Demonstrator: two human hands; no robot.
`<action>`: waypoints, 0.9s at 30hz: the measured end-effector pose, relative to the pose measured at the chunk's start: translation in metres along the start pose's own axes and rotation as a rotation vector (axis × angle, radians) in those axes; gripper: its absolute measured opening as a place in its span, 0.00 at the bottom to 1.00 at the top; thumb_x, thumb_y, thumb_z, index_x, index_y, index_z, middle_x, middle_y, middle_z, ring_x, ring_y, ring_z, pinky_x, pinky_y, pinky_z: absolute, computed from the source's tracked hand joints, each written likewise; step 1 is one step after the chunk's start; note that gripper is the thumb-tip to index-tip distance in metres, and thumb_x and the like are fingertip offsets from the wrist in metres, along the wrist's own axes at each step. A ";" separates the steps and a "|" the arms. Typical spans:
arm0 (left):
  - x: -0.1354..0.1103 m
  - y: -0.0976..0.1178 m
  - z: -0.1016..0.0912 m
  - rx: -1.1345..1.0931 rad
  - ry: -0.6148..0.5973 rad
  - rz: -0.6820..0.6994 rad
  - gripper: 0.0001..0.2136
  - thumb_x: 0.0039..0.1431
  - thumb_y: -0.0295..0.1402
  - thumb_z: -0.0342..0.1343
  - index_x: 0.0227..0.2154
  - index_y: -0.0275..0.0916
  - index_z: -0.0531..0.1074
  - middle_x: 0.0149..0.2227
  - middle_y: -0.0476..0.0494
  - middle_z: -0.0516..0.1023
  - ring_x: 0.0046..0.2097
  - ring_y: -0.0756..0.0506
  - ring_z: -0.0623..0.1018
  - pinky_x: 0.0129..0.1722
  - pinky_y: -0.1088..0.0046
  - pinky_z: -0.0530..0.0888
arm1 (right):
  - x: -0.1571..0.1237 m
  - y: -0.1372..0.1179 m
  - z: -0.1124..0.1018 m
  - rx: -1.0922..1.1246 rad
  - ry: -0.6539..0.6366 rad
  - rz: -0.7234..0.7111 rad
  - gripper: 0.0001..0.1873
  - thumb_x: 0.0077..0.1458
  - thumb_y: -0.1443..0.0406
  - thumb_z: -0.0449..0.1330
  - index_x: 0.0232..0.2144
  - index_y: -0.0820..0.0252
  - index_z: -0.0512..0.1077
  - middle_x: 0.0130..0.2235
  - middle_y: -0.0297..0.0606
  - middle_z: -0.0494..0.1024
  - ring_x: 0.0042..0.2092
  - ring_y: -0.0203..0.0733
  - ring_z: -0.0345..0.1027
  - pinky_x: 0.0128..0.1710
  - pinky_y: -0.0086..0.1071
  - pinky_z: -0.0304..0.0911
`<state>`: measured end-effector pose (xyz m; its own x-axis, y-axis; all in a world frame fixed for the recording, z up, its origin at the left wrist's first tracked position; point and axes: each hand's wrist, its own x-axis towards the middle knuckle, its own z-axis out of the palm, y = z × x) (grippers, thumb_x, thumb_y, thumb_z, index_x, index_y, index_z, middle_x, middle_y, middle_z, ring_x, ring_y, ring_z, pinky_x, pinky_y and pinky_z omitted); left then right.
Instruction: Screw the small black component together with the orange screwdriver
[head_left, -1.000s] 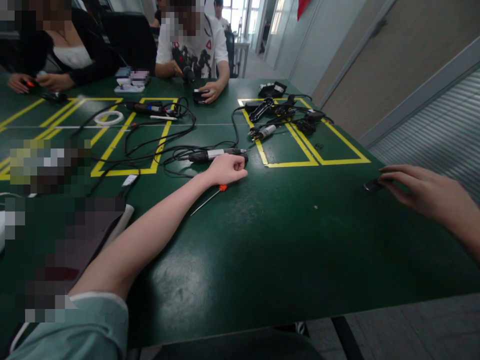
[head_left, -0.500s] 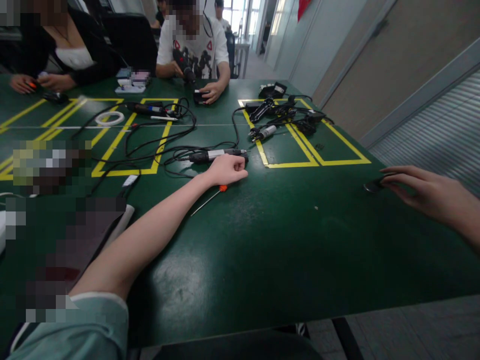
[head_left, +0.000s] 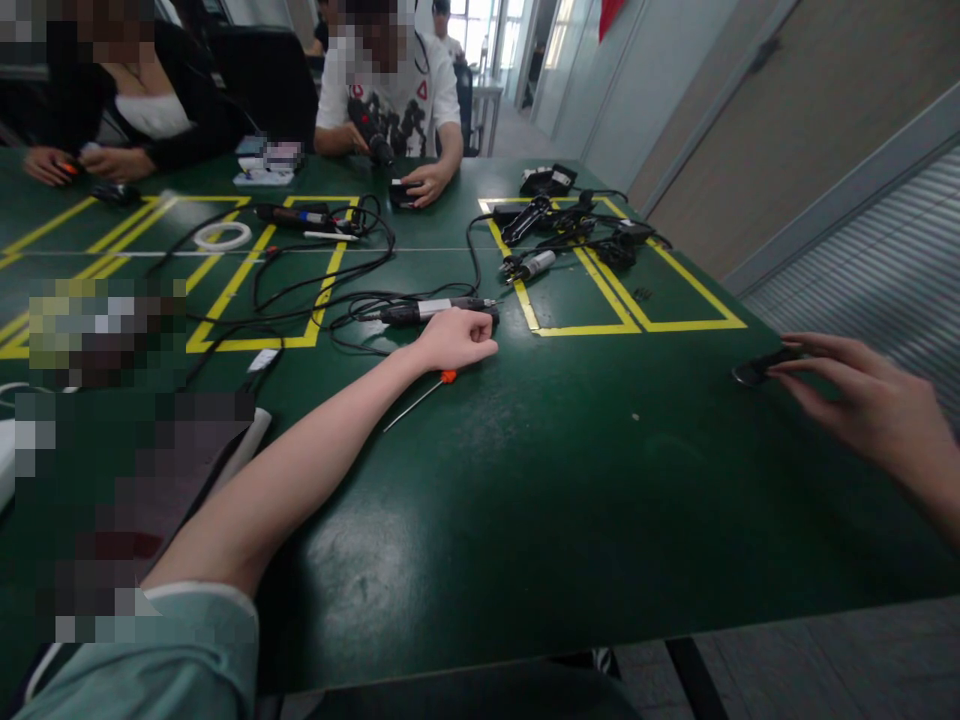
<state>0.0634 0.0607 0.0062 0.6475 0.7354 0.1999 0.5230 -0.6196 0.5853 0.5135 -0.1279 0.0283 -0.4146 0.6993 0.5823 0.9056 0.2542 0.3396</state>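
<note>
My left hand (head_left: 459, 338) rests on the table with its fingers curled closed. Whatever may be inside them is hidden. From under it sticks out a screwdriver (head_left: 417, 402) with a thin metal shaft and an orange collar; its handle is out of sight beneath the hand. Just behind lies a silver and black pen-shaped power tool (head_left: 435, 309). At the far right, my right hand (head_left: 862, 385) pinches a small dark piece with a rounded, shiny end (head_left: 750, 373) between thumb and fingers, low over the table. Its kind I cannot make out.
Black cables and tools (head_left: 536, 225) lie among yellow tape outlines (head_left: 585, 330). A white ring (head_left: 223, 236) and another corded tool (head_left: 292, 217) sit farther left. Across the green table (head_left: 525, 520), a person in a white shirt (head_left: 431, 90) holds a drill (head_left: 370, 132). Another person sits at left.
My right hand has shifted slightly, showing more of the dark piece in its fingers. My left hand stays in place. The whole view has drifted a few pixels right.
</note>
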 end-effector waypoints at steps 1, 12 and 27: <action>0.000 0.000 0.000 0.000 -0.001 -0.001 0.06 0.49 0.34 0.55 0.22 0.39 0.68 0.22 0.51 0.70 0.27 0.49 0.68 0.31 0.71 0.59 | -0.001 -0.002 0.001 0.002 0.010 0.031 0.15 0.63 0.58 0.53 0.33 0.58 0.76 0.46 0.53 0.84 0.39 0.51 0.82 0.27 0.37 0.73; 0.000 0.000 0.000 0.006 -0.002 -0.004 0.06 0.49 0.34 0.55 0.22 0.39 0.68 0.22 0.51 0.70 0.27 0.49 0.68 0.31 0.71 0.60 | -0.002 0.000 0.018 0.105 0.063 0.138 0.15 0.60 0.57 0.56 0.28 0.58 0.77 0.46 0.53 0.83 0.42 0.54 0.82 0.33 0.41 0.76; 0.000 0.000 0.000 -0.007 -0.004 -0.008 0.06 0.48 0.35 0.56 0.22 0.39 0.67 0.22 0.51 0.70 0.27 0.49 0.68 0.31 0.71 0.60 | 0.002 -0.008 0.019 0.257 0.122 0.554 0.30 0.49 0.46 0.66 0.47 0.59 0.77 0.58 0.58 0.78 0.50 0.61 0.81 0.39 0.48 0.80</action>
<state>0.0630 0.0608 0.0063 0.6456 0.7393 0.1916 0.5244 -0.6114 0.5926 0.5066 -0.1158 0.0128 0.1294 0.6956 0.7067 0.9753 0.0392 -0.2172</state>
